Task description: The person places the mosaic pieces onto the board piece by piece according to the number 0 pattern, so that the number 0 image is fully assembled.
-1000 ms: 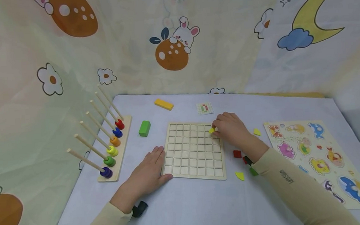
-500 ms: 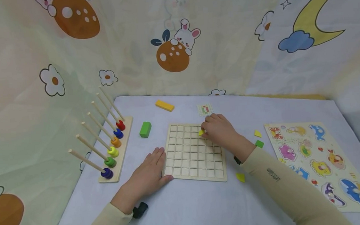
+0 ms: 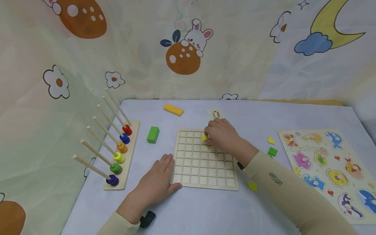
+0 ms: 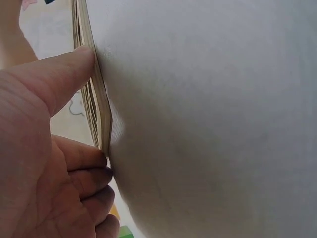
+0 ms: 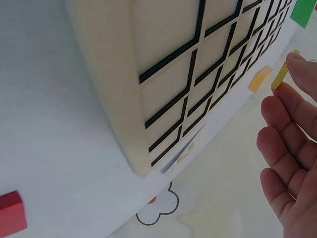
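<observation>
A square wooden grid board (image 3: 208, 167) lies on the white table. My left hand (image 3: 154, 180) rests flat beside its left edge, fingers straight. In the left wrist view, the thumb (image 4: 74, 64) and fingertips touch the side of the board (image 4: 101, 106). My right hand (image 3: 223, 135) is over the board's upper rows and pinches a small yellow tile (image 3: 204, 138) between thumb and index finger. In the right wrist view this yellow tile (image 5: 280, 77) appears thin, edge-on, above the grid; the other fingers are curled loosely.
Right of the board lie yellow pieces (image 3: 252, 186) and a green tile (image 3: 272, 151); a red tile (image 5: 11, 213) shows in the right wrist view. A bead stand (image 3: 127, 161), green block (image 3: 153, 134) and yellow block (image 3: 173, 109) stand left. A pattern card (image 3: 215, 113) lies behind, an animal puzzle (image 3: 319, 166) right.
My right hand has moved left along the board's top rows with the yellow tile. Its forearm now hides the red tiles and uncovers a green one. The left hand has stayed in place.
</observation>
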Demonstrator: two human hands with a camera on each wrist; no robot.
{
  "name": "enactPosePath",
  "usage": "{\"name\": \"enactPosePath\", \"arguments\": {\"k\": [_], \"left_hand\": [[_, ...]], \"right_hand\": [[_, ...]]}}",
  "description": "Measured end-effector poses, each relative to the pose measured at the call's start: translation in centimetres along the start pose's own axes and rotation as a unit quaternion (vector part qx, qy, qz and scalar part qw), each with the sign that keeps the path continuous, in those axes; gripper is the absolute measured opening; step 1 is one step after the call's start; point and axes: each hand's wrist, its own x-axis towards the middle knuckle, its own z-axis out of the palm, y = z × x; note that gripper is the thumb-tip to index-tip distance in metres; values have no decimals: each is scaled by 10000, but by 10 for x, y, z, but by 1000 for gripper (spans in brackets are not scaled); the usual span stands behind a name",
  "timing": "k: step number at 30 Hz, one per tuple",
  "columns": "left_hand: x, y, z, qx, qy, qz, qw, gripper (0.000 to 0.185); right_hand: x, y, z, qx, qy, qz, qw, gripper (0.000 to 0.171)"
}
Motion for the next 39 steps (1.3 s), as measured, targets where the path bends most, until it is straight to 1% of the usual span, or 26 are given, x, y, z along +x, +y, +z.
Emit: {"name": "enactPosePath", "arguments": {"k": [4, 8, 17, 22, 31, 39], "left_hand": [[0, 0, -1, 55, -8, -27, 10000, 99], [0, 0, -1, 120, -12, -50, 9999, 100], [2, 0, 1, 181, 39, 8, 9998, 99], [2, -1, 3, 140, 94, -1, 9999, 99], [1, -1, 4, 169, 96, -12, 9998, 100], [0, -1, 3, 165, 106, 6, 9998, 99]], "right_hand": [[7, -5, 0, 32, 12, -35, 10000, 25], [14, -8, 1, 31, -73, -5, 10000, 26], [26, -14, 9, 22, -495, 29, 9988, 23], [29, -18, 11, 2, -545, 31, 9985, 22], [35, -20, 16, -6, -705, 30, 9975, 21], [36, -20, 18, -10, -780, 41, 9969, 22]]}}
